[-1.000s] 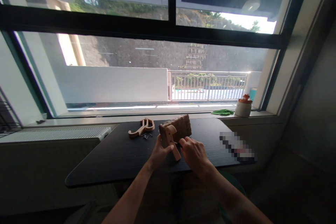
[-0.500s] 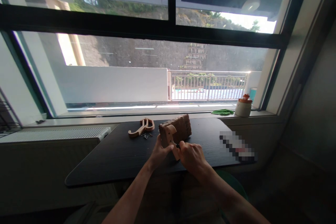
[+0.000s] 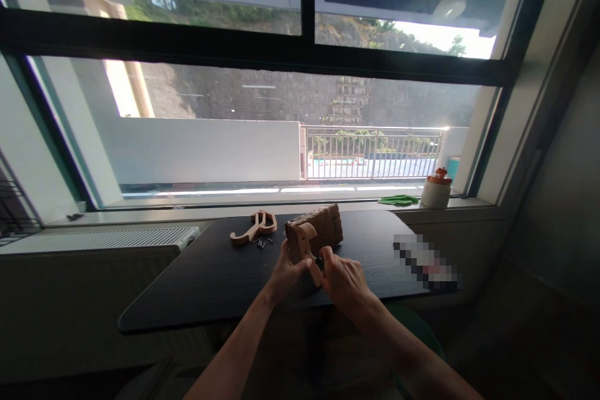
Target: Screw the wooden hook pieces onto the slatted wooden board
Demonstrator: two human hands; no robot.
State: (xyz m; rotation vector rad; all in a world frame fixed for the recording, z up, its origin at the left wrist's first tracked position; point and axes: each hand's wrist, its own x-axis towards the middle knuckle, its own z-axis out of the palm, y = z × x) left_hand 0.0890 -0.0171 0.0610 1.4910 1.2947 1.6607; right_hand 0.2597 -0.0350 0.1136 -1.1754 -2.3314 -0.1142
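A pale wooden hook [image 3: 304, 239] stands against the end of a brown, rough-edged wooden block [image 3: 328, 226] on the dark table. My left hand [image 3: 285, 272] grips the hook and the block's end from the left, its thumb across the front. In my right hand [image 3: 345, 276] is a screwdriver [image 3: 319, 262] with a black handle, its thin shaft pointing at the hook's face. Whether its tip sits in a screw is too small to tell. Further left lie more wooden hooks [image 3: 263, 223], with several loose screws [image 3: 261, 242] beside them.
The black table [image 3: 197, 287] has a rounded left corner. A blurred-out object [image 3: 426, 262] lies at its right edge. Behind, the windowsill holds a green cloth [image 3: 398, 200] and a white jar [image 3: 436, 192] with an orange lid. A radiator [image 3: 154, 240] runs along the left wall.
My right hand's fingers have shifted and loosened a little on the screwdriver, so more of the black handle shows. The left hand, hook and block hold their places.
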